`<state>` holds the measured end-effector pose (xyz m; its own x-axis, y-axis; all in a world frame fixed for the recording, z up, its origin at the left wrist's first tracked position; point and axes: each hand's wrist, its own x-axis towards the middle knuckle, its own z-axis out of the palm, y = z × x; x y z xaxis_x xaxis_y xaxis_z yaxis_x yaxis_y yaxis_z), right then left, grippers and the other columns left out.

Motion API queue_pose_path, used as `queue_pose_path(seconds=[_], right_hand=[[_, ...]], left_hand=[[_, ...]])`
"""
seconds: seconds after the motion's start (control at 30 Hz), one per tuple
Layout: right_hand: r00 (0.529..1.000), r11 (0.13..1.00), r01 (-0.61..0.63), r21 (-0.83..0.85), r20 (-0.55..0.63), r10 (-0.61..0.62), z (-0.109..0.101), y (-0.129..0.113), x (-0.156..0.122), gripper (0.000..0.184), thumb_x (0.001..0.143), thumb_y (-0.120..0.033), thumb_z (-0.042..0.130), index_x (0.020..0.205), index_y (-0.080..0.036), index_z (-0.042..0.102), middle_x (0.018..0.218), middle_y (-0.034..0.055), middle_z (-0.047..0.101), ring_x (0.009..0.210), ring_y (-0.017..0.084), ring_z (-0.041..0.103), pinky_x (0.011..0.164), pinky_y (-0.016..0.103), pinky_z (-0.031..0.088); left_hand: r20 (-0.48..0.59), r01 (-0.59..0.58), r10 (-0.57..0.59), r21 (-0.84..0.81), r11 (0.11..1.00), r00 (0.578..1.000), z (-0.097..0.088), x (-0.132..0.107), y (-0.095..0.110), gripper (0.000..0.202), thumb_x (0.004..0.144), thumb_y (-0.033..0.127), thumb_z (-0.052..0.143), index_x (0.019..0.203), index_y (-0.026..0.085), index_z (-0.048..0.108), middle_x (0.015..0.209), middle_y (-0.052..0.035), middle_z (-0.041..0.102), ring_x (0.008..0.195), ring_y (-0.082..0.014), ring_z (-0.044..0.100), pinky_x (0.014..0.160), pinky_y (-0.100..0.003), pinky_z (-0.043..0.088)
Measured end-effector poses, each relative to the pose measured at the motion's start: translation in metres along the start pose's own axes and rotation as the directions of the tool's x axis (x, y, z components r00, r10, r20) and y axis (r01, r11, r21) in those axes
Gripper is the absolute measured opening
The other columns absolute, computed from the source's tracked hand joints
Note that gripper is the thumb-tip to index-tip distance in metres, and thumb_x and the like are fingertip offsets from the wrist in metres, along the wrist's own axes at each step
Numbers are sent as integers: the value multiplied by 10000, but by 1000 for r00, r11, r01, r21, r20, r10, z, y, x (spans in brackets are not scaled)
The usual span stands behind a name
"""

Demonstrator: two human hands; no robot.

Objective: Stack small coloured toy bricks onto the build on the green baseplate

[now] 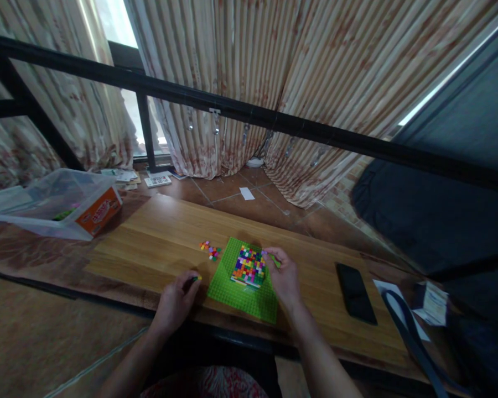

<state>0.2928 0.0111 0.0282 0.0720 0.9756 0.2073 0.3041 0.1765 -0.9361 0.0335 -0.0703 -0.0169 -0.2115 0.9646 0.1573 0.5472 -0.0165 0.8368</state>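
Pinched between the fingertips of the right hand [283, 275] was what looked like a lilac brick [264, 252], just at the upper right corner of the brick mosaic [249, 266], while the left hand [177, 298] had its thumb and finger closed on a small yellow brick [200, 277] near the left edge of the green baseplate [224, 293]. The brick mosaic sat on top of that baseplate, its colours packed tightly. With so little room around each piece, a slight slant of the right fingers could have seated the lilac brick askew or nudged a neighbour loose; whether it touched anything below was too small to tell. A slack left pinch might have dropped the yellow brick onto the wooden tabletop [149, 237], and a careless sweep could have scattered the loose bricks [213, 253] lying beside the baseplate
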Motion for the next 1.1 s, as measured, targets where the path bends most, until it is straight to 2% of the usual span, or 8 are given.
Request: queue_pose_path(seconds=[0.17, 0.33, 0.47, 0.6, 0.8, 1.1], right_hand=[[996, 992, -71, 109, -45, 77, 18, 18, 11, 246, 699, -452, 722, 821, -241, 747, 1014, 48, 730, 1020, 232, 632, 979, 419, 427], [980, 961, -168, 222, -65, 186, 26, 22, 11, 252, 617, -429, 788, 783, -240, 763, 1008, 48, 734, 1035, 235, 628, 988, 418, 429], [966, 930, -234, 283, -45, 256, 28, 21, 9, 293, 594, -435, 797, 806, -234, 767, 994, 48, 742, 985, 231, 645, 954, 412, 456], [951, 901, -286, 327, -22, 310, 29, 17, 9, 270, 546, -385, 817, 761, -231, 761, 888, 27, 746, 861, 203, 654, 854, 370, 489], [948, 886, -309, 345, 39, 315, 29, 10, 9, 250, 545, -363, 814, 741, -223, 747, 739, -5, 722, 679, 155, 617, 685, 299, 481], [950, 892, -311, 327, 72, 305, 29, 12, 10, 318, 584, -473, 796, 763, -215, 750, 757, 16, 730, 710, 171, 636, 708, 311, 496]], left_hand=[[19, -27, 27, 38, 999, 999, -1, -1, 0, 230, 841, 405, 511, 913, 226, 637, 923, -36, 714, 890, -209, 671, 868, -338, 511], [32, -9, 8, 36, 999, 999, -2, -2, 1, 231, 843, 406, 521, 926, 227, 642, 940, -36, 718, 899, -210, 673, 875, -338, 513], [29, 5, -6, 35, 999, 1000, -2, -2, 4, 220, 836, 396, 528, 914, 228, 645, 949, -40, 721, 912, -216, 675, 886, -346, 512], [8, 19, -20, 34, 999, 1000, -3, -2, 6, 219, 832, 388, 527, 924, 229, 645, 948, -41, 720, 923, -223, 676, 881, -344, 512], [33, 30, -31, 27, 999, 999, -4, -3, 10, 202, 835, 378, 521, 905, 236, 645, 916, -21, 716, 883, -210, 676, 839, -325, 514], [35, 39, -40, 6, 999, 999, -4, -3, 13, 187, 826, 373, 537, 901, 240, 645, 891, -15, 716, 825, -200, 670, 815, -313, 515]])
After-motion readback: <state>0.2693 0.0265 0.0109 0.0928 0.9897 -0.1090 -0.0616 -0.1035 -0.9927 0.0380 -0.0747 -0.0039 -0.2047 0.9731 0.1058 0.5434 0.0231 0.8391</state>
